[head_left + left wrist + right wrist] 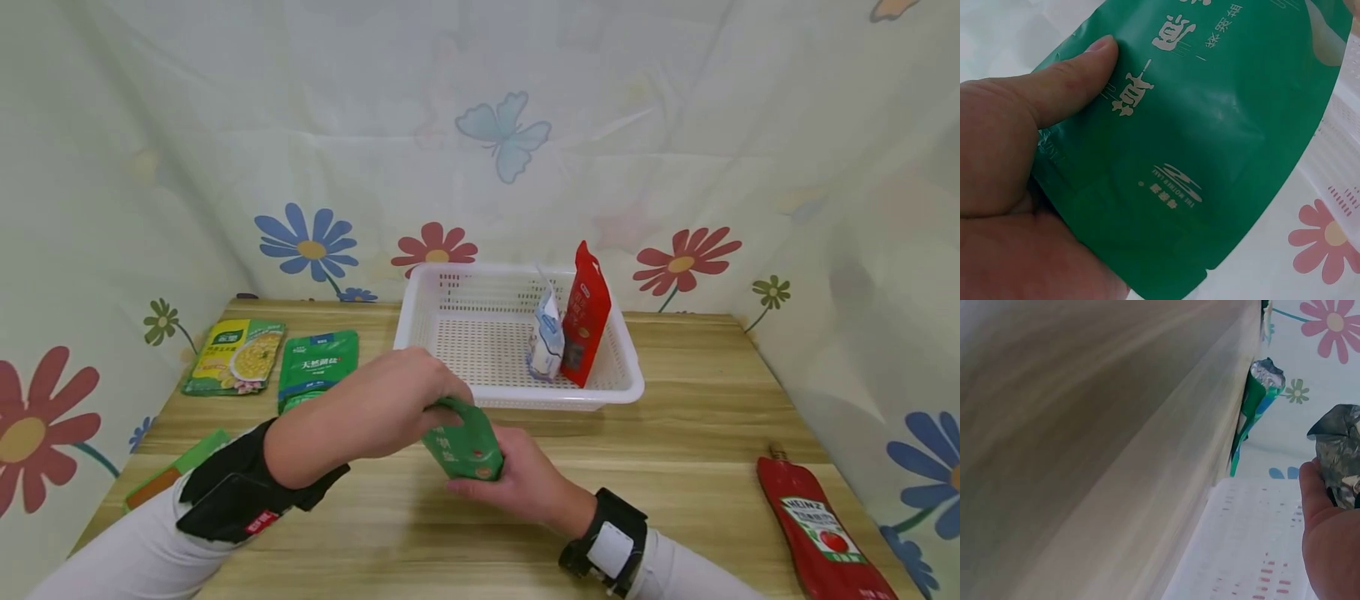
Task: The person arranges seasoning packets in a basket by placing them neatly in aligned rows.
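A green pouch (467, 446) with white lettering is held by both hands in front of the basket. My left hand (390, 400) pinches its upper end; in the left wrist view the thumb of this hand (1029, 106) lies on the green face of the pouch (1210, 144). My right hand (525, 479) grips the lower end from the right. The right wrist view shows part of the right hand (1329, 537) against a silvery, crinkled surface of the pouch (1341, 453).
Behind the hands a white basket (517, 393) holds a blue-and-white pack (547, 337) and a red pack (587, 317). To the left lie a yellow-green pouch (236, 358), a green pouch (318, 360) and a green-brown pack (176, 471). A red ketchup pouch (821, 529) lies far right.
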The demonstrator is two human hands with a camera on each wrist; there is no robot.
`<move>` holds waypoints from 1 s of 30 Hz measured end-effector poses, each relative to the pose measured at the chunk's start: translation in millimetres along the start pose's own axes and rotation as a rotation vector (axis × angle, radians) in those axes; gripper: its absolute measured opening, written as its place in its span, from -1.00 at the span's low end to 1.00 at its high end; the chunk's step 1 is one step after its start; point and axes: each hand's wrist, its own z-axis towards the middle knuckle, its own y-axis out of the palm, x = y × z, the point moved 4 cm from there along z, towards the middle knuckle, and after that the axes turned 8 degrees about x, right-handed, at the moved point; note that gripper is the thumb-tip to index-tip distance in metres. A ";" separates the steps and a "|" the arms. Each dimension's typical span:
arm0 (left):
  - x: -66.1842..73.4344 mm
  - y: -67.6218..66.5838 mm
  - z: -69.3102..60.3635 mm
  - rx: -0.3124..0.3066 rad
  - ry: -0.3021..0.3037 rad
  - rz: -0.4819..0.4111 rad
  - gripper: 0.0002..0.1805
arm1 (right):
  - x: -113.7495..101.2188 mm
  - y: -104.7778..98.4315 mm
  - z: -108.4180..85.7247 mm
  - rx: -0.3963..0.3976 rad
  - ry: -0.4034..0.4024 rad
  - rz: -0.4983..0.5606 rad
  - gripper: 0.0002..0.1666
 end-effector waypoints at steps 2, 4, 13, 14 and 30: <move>-0.1 0.1 0.4 0.001 0.003 -0.010 -0.91 | 0.5 1.0 0.4 0.001 0.012 0.009 -0.52; -0.8 -0.2 1.3 0.014 0.006 -0.016 -0.91 | 0.3 1.4 0.7 0.012 0.022 0.011 -0.54; -3.1 -3.1 4.7 0.186 -0.031 0.001 -0.93 | -1.2 -4.9 -0.5 0.139 0.039 -0.060 -0.59; -3.1 -3.5 3.7 0.223 -0.053 0.001 -0.91 | -1.1 -5.6 -1.2 0.152 0.040 -0.067 -0.57; 2.3 1.3 -16.6 0.975 -0.164 -0.088 -0.37 | -19.0 -14.3 4.2 0.465 -0.098 -0.176 -0.55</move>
